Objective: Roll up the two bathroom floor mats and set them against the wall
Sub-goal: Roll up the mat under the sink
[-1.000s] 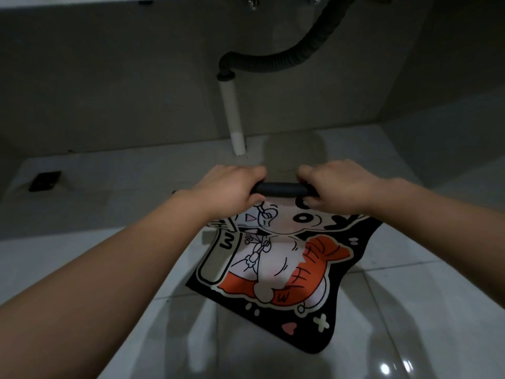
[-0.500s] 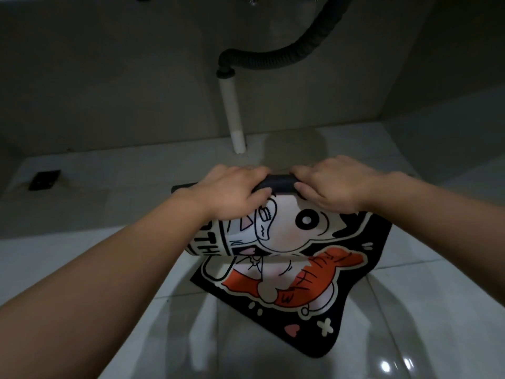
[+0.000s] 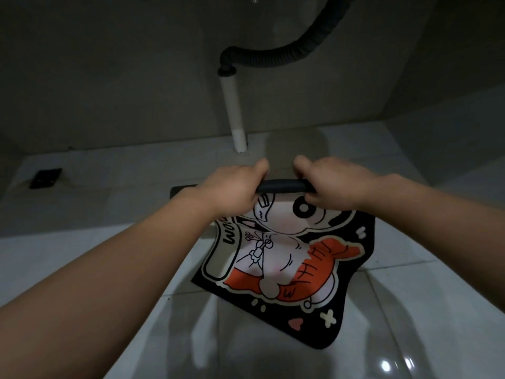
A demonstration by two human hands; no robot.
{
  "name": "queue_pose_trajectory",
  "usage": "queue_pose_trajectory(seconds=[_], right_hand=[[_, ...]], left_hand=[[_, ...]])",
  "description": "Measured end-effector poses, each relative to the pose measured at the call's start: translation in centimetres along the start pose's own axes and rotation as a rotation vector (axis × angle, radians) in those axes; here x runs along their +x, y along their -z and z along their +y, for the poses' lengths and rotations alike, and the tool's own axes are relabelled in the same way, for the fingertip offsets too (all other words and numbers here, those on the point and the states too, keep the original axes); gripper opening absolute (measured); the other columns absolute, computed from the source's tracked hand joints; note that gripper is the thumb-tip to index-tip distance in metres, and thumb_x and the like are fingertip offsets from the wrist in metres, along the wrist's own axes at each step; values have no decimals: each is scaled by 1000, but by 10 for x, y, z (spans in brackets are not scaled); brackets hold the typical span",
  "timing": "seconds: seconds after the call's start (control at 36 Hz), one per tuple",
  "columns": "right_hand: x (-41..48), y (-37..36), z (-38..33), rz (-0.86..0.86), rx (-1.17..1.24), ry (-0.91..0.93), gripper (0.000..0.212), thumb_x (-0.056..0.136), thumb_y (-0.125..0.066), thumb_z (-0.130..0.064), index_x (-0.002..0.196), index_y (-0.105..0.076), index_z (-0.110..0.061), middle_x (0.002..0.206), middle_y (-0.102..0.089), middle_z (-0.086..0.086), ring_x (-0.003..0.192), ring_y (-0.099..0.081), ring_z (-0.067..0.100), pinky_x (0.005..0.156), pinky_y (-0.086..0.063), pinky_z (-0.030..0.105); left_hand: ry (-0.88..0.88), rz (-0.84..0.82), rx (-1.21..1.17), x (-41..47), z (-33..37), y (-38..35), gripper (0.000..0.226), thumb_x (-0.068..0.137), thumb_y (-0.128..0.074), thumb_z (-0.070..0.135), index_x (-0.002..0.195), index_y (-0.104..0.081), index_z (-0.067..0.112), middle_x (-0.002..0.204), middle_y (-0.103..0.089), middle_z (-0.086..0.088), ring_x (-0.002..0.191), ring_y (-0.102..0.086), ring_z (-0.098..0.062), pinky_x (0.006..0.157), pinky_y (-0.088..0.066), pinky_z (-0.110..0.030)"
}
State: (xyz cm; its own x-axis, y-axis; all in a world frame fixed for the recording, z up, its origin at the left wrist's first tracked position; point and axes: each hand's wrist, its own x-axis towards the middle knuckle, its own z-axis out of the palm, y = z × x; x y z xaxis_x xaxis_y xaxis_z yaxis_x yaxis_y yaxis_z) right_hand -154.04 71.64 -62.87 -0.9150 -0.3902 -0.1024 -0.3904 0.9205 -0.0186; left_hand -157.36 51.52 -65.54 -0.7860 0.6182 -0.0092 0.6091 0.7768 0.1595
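Note:
A black floor mat [image 3: 289, 258] printed with a white and orange cartoon lies on the pale tiled floor, its near end flat and its far end curled into a thin black roll [image 3: 282, 185]. My left hand [image 3: 232, 190] grips the left part of that roll. Beside it, my right hand [image 3: 332, 184] holds the right part, thumb raised. The roll's left tip pokes out past my left wrist. Only one mat is visible.
A white drain pipe [image 3: 235, 116] rises from the floor just beyond my hands and joins a black corrugated hose [image 3: 287, 56]. The grey wall [image 3: 109, 77] stands behind it. A dark square floor drain [image 3: 45, 177] sits at far left. Glossy tiles [image 3: 410, 310] spread to the right.
Both hands have shifted their grip on the rolled end, and the mat's free part has swung and shifted on the floor. The roll stays thin.

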Motion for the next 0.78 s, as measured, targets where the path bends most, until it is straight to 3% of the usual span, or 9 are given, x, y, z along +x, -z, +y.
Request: queue_pose_trajectory(seconds=[0.08, 0.17, 0.28, 0.36, 0.5, 0.61, 0.78], right_hand=[[1, -3, 2, 63, -129, 96, 46, 90, -52, -42, 127, -35, -20, 86, -60, 8, 76, -57, 29, 61, -39, 33], [1, -4, 6, 140, -145, 210, 51, 90, -34, -60, 125, -38, -23, 96, -62, 4, 84, -60, 27, 63, -36, 32], [1, -3, 8, 126, -113, 244, 35, 95, -29, -46, 119, -39, -22, 105, -58, 3, 89, -58, 26, 66, -37, 33], [1, -3, 9, 119, -142, 222, 36, 95, -34, -44, 123, -40, -22, 112, -53, 5, 93, -58, 26, 66, -39, 32], [-3, 1, 4, 139, -146, 197, 30, 91, -50, -42, 109, -43, -19, 103, -53, 5, 83, -58, 27, 61, -39, 34], [-1, 1, 0, 104, -98, 124, 30, 88, -53, -39, 106, -41, -18, 95, -56, 5, 71, -51, 23, 59, -37, 32], [4, 0, 1, 32, -52, 71, 26, 89, -54, -33, 108, -54, -16, 100, -52, 9, 86, -58, 31, 65, -42, 33]], left_hand=[[-28, -1, 8, -1, -2, 4, 39, 90, -55, 34, 122, -35, 25, 89, -58, 2, 77, -55, -22, 64, -38, -32], [-47, -7, 32, -2, -1, 8, 40, 88, -49, 53, 119, -43, 29, 97, -64, 4, 88, -59, -21, 68, -38, -31], [-32, -70, -18, -3, -1, 13, 25, 90, -46, 42, 110, -47, 26, 96, -61, 1, 86, -55, -22, 67, -34, -32], [-31, -1, 1, -4, -2, 15, 23, 89, -51, 35, 108, -48, 23, 93, -58, 1, 86, -56, -24, 64, -33, -31], [7, 26, 83, -3, 3, 15, 25, 80, -62, 31, 94, -42, 24, 80, -49, 4, 73, -48, -22, 62, -30, -30], [30, 2, -2, -1, 1, 13, 24, 83, -59, 23, 101, -45, 20, 80, -51, 0, 71, -47, -23, 61, -34, -31], [-39, 46, 91, -2, 0, 5, 18, 88, -54, 22, 106, -52, 21, 91, -63, -4, 83, -59, -26, 61, -39, -32]])
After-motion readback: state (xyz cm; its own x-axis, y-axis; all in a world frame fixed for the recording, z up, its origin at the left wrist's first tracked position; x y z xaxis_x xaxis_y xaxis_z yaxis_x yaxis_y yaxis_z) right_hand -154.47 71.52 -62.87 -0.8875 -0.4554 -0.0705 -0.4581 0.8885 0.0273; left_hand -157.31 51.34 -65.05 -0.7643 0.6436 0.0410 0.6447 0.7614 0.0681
